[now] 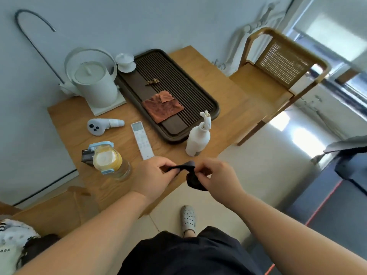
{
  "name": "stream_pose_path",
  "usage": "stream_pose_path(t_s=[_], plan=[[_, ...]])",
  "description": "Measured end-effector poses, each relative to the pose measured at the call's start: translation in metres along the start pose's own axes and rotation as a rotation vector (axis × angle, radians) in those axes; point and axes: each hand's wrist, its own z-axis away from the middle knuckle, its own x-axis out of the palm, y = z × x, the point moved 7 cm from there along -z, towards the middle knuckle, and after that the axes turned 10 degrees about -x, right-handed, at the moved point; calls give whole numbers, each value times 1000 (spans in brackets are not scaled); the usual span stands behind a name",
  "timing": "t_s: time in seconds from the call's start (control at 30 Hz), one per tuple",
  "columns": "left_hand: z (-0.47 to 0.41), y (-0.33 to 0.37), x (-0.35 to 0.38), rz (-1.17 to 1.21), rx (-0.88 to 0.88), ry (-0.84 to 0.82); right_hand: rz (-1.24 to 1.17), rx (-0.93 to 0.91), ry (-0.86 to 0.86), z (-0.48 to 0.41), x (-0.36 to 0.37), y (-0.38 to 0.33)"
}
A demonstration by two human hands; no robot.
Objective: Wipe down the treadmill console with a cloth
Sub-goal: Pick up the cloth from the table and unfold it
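Dark cloth (190,173) hangs stretched between both hands above the near edge of the wooden table (228,100). Left hand (153,175) has its grip pinched shut on one end, right hand (216,175) on the other. Treadmill (337,195) stands at right.

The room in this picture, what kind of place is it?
Probably a room at home: a wooden table with a tea tray and kettle, a cane-backed chair, and a treadmill at right.
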Motion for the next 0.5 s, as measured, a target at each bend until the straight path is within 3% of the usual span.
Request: stream_pose_path(t_s=[0.2, 0.37, 0.5], plan=[[47, 38, 24, 129, 53, -289, -53, 226, 219, 94, -34, -17], [92, 78, 64, 104, 149, -509, -79, 324, 396, 182, -74, -35], [142, 135, 110, -47, 406, -655, -39, 441, 580, 262, -117, -30]])
